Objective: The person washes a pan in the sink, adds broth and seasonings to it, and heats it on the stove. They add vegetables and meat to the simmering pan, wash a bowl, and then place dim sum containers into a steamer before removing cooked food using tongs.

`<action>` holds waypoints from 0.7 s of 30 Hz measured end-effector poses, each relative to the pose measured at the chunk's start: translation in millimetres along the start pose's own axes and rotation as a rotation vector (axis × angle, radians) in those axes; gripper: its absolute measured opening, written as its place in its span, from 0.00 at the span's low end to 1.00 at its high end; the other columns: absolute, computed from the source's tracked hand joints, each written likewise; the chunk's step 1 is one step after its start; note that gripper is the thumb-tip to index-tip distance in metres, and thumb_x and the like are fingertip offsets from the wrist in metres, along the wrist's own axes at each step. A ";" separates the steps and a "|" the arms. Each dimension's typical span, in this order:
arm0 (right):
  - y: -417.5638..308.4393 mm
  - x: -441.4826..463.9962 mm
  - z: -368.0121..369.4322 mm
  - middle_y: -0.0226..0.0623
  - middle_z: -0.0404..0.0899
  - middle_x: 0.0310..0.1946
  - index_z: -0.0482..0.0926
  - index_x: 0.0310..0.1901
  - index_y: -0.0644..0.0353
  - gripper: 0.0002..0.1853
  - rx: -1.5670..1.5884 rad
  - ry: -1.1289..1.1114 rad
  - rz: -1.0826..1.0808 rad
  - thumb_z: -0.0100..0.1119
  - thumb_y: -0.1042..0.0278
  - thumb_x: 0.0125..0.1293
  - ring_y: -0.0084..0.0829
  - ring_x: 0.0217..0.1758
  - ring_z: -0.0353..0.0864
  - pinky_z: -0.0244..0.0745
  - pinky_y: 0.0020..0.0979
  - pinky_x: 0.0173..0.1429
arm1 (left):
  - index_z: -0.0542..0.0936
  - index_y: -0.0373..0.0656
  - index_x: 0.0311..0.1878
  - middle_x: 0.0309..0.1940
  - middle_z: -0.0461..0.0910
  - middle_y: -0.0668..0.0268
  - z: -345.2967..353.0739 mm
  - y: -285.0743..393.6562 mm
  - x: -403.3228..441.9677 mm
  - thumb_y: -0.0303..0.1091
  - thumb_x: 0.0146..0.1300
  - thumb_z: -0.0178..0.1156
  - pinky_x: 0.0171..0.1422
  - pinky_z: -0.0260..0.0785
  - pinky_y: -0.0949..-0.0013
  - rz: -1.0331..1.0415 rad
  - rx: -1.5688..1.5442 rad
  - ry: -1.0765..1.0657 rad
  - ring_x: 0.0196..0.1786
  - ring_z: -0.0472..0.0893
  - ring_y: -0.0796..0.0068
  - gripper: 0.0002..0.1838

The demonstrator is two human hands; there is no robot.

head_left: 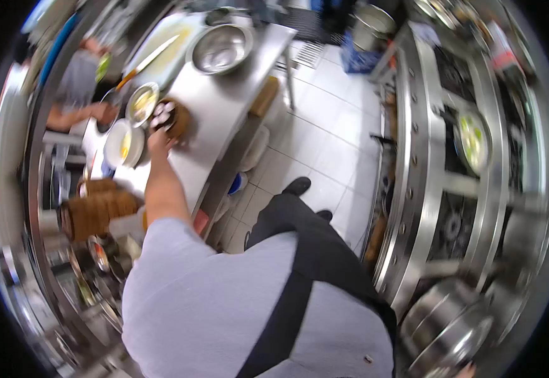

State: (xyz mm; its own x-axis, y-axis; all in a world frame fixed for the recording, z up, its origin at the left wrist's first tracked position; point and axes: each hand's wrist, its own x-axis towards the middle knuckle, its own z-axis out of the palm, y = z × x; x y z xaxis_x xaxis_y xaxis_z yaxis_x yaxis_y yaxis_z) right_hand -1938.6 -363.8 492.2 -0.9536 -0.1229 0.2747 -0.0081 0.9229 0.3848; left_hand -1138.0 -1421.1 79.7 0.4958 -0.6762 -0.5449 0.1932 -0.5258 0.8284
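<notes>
My left hand [160,143] reaches out over the steel worktable [208,120]. Its fingers are closed at the near rim of a round bamboo steamer basket [179,121], which holds pale pieces on something dark. Beside it stand a bowl of yellowish food [142,104] and a white bowl [123,143] with something yellow inside. At the bottom right edge, only a bit of my right hand [467,370] shows, close to the dark knob of a large steel pot's lid [454,331]. Most of its fingers are cut off by the frame.
A knife [152,60] lies by a cutting board [170,41], near a steel mixing bowl [220,49]. Across the tiled aisle [318,135], a pan of green and pale food [473,142] sits on the stove [454,223]. Another person's hand [103,113] is behind the table.
</notes>
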 end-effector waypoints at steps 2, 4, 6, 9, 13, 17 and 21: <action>42.0 5.1 33.7 0.61 0.74 0.59 0.74 0.60 0.74 0.30 -0.012 -0.072 -0.114 0.50 0.49 0.73 0.53 0.63 0.74 0.66 0.40 0.68 | 0.72 0.38 0.50 0.43 0.72 0.58 -32.5 -9.6 35.7 0.30 0.63 0.56 0.50 0.84 0.56 0.557 0.603 -0.411 0.47 0.78 0.59 0.13; -22.1 -36.4 -25.4 0.54 0.73 0.63 0.72 0.64 0.69 0.33 0.057 -0.163 0.109 0.52 0.46 0.72 0.48 0.67 0.71 0.63 0.37 0.71 | 0.72 0.35 0.52 0.47 0.72 0.56 -33.4 -18.7 35.7 0.32 0.65 0.56 0.54 0.83 0.55 0.357 0.309 -0.395 0.50 0.77 0.58 0.16; -7.5 -44.7 -11.7 0.45 0.73 0.65 0.71 0.67 0.58 0.31 0.221 -0.112 0.217 0.52 0.45 0.71 0.41 0.65 0.74 0.64 0.36 0.70 | 0.72 0.31 0.55 0.52 0.73 0.54 -29.9 -21.9 8.5 0.35 0.67 0.56 0.58 0.81 0.53 0.245 0.156 -0.423 0.54 0.76 0.57 0.19; -145.1 -68.0 -89.9 0.35 0.79 0.60 0.75 0.65 0.39 0.27 0.034 -0.106 0.537 0.54 0.42 0.67 0.39 0.62 0.79 0.70 0.37 0.65 | 0.71 0.28 0.57 0.53 0.73 0.52 -18.3 -39.1 -21.6 0.38 0.70 0.53 0.55 0.80 0.54 0.313 0.314 -0.582 0.54 0.76 0.54 0.21; -109.6 -50.9 -35.2 0.40 0.80 0.58 0.80 0.59 0.40 0.22 0.110 0.020 0.566 0.60 0.51 0.64 0.43 0.63 0.77 0.70 0.40 0.66 | 0.75 0.33 0.50 0.42 0.77 0.57 26.8 -93.6 -100.0 0.44 0.71 0.53 0.44 0.76 0.57 0.499 0.627 -0.460 0.41 0.77 0.59 0.20; -107.3 -42.7 -39.1 0.40 0.84 0.52 0.81 0.57 0.51 0.21 0.193 -0.034 0.556 0.63 0.55 0.64 0.42 0.59 0.80 0.73 0.38 0.62 | 0.79 0.38 0.43 0.31 0.80 0.63 87.8 -136.2 -161.7 0.50 0.72 0.54 0.32 0.71 0.60 0.717 0.730 -0.693 0.27 0.78 0.64 0.21; -111.1 -46.7 -57.0 0.41 0.85 0.49 0.83 0.54 0.54 0.20 0.156 -0.046 0.549 0.63 0.55 0.63 0.42 0.57 0.81 0.73 0.38 0.61 | 0.78 0.38 0.39 0.27 0.81 0.63 138.1 -131.9 -217.1 0.52 0.73 0.53 0.26 0.69 0.66 0.360 0.714 -0.649 0.23 0.77 0.69 0.23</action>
State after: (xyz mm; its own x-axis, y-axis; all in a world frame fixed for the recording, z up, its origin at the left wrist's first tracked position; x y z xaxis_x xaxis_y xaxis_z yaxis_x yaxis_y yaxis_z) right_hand -1876.0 -481.4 486.8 -0.8427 0.4027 0.3572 0.4512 0.8903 0.0607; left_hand -1388.0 -1276.2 70.7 -0.1688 -0.8915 -0.4203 -0.5295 -0.2776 0.8016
